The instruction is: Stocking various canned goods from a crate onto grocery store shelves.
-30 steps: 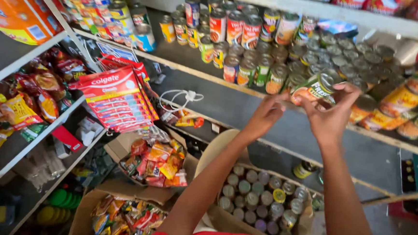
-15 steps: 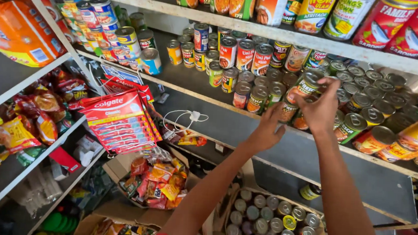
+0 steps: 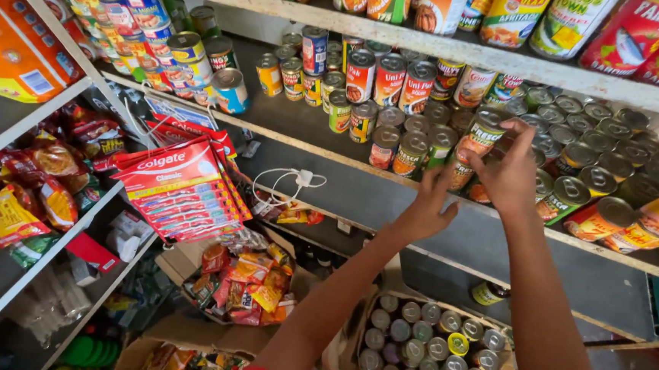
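Right hand [image 3: 511,175]: clamped on a tin can [image 3: 479,138], right of centre, over the shelf [image 3: 331,151].
Left hand [image 3: 429,208]: fingers apart, empty, just below.

The tin [image 3: 478,141] has a green-and-yellow label, the toothpaste cards [image 3: 181,187] are red, the big packet [image 3: 14,44] orange.
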